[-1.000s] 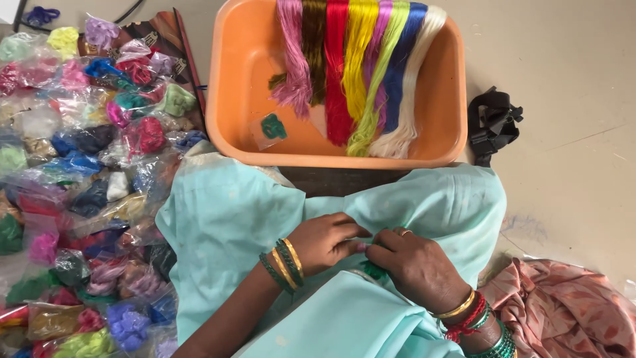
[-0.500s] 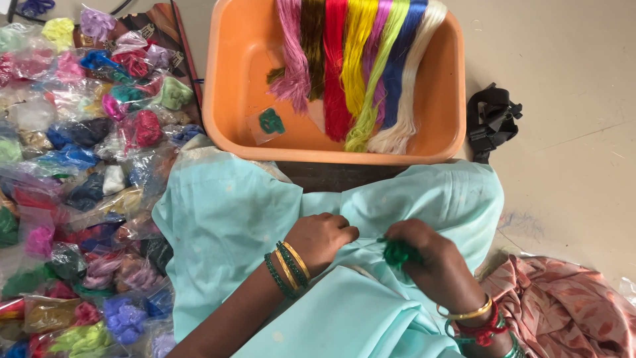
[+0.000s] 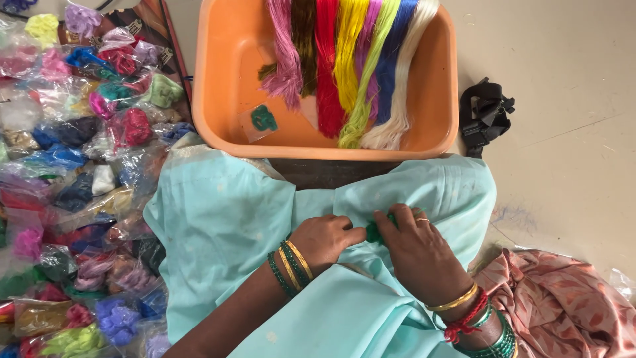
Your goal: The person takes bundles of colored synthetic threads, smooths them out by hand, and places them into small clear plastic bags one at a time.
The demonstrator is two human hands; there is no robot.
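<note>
One small green tuft of thread (image 3: 375, 232) sits between both hands on the pale turquoise cloth (image 3: 218, 225) over the lap. The right hand (image 3: 419, 248) pinches it with curled fingertips; the left hand (image 3: 326, 237) is closed in a loose fist, its fingers touching the tuft from the other side. Beyond them stands an orange tub (image 3: 225, 99) draped with coloured thread skeins (image 3: 344, 59). Bagged thread bundles (image 3: 73, 166) lie heaped to the left, pink fabric (image 3: 563, 305) to the right.

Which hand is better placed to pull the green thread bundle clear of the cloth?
Probably the right hand: its fingers already wrap the green thread bundle. The left hand is fisted beside it on the pale blue cloth, only its fingertips near.
</note>
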